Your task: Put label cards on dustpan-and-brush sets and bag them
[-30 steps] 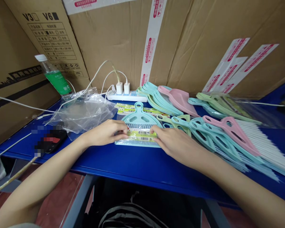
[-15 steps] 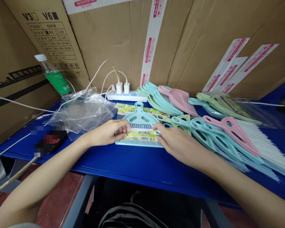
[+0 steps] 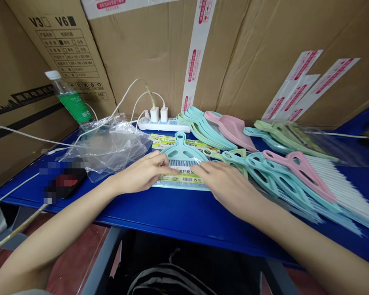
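Note:
In front of me a light-blue dustpan and brush set [image 3: 184, 153] lies flat in a clear bag, its handle pointing away from me. A yellow-green printed label [image 3: 187, 178] crosses its lower part. My left hand [image 3: 144, 172] lies on the left side of the bag, fingers stretched over the label. From the right, my right hand [image 3: 224, 184] rests on the label's other end with its fingers extended. Both palms face down and neither grips the set. Parts of the bag and label are hidden under my fingers.
Loose brushes [image 3: 283, 172] lie at the right, with stacked dustpans [image 3: 209, 127] behind. More printed labels [image 3: 169, 141] sit beyond the set. Crumpled clear bags [image 3: 110, 143], a power strip [image 3: 175, 125], a green-labelled bottle [image 3: 72, 102] and cables are at the left and back. Cardboard stands behind.
Both hands have gone from pinching the label's ends to lying with stretched fingers over it. The hands have come closer together; the set has hardly moved.

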`<state>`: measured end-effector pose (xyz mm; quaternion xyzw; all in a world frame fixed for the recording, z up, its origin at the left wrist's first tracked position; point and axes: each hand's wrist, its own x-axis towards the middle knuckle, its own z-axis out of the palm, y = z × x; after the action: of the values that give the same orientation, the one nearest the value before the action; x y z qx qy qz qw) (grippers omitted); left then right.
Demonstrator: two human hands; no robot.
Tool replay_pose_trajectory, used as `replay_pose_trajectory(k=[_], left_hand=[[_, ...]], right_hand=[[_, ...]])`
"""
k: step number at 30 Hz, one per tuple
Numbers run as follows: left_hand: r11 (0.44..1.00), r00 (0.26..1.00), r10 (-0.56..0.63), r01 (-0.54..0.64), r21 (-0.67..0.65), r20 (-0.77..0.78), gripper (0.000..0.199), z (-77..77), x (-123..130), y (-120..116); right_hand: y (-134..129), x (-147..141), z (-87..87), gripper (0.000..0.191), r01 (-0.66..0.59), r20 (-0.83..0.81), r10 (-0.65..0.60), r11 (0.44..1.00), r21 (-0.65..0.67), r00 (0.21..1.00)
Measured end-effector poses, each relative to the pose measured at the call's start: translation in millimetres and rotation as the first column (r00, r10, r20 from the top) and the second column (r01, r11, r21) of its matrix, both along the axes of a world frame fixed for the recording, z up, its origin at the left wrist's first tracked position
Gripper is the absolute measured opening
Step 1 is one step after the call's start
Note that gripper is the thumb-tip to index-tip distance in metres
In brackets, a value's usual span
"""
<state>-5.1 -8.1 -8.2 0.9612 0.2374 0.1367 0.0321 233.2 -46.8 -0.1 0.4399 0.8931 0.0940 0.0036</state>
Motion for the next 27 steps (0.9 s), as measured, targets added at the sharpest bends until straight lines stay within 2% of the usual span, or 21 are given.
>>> replay_pose_trajectory(k=[2, 5, 12, 16, 23, 27], left_hand=[[1.0, 0.999, -0.013, 0.014, 0.025, -0.052, 0.048, 0.3, 2.5, -1.3], [0.999, 0.995, 0.01, -0.005, 0.044, -0.103, 0.052, -0.1, 4.5, -1.8], [0.994, 0.982, 0.083, -0.069, 0.088, -0.168, 0.054, 0.8, 4.5, -2.7], [0.992, 0.986, 0.096, -0.085, 0.088, -0.134, 0.047, 1.7, 3.3, -1.4], [0.995, 0.988, 0.102, -0.099, 0.032, -0.112, 0.037, 9.4, -3.4, 0.1], [0.995, 0.99, 0.101, -0.102, -0.006, -0.097, 0.024, 13.0, -7.0, 1.8]], right_hand=[[0.2, -1.0, -6.7, 0.031, -0.15, -0.008, 0.151, 0.986, 0.078, 0.989], [0.6, -1.0, -14.3, 0.031, -0.222, 0.004, 0.224, 0.963, 0.153, 0.975], [1.2, 1.6, -15.8, 0.048, -0.191, 0.03, 0.189, 0.973, 0.126, 0.982], [0.2, 4.9, -14.4, 0.044, -0.174, 0.002, 0.174, 0.982, 0.077, 0.985], [3.0, 20.3, -2.8, 0.036, -0.159, -0.169, 0.139, 0.981, -0.115, 0.976], [3.3, 23.2, 0.7, 0.035, -0.162, -0.172, 0.142, 0.981, -0.108, 0.975]])
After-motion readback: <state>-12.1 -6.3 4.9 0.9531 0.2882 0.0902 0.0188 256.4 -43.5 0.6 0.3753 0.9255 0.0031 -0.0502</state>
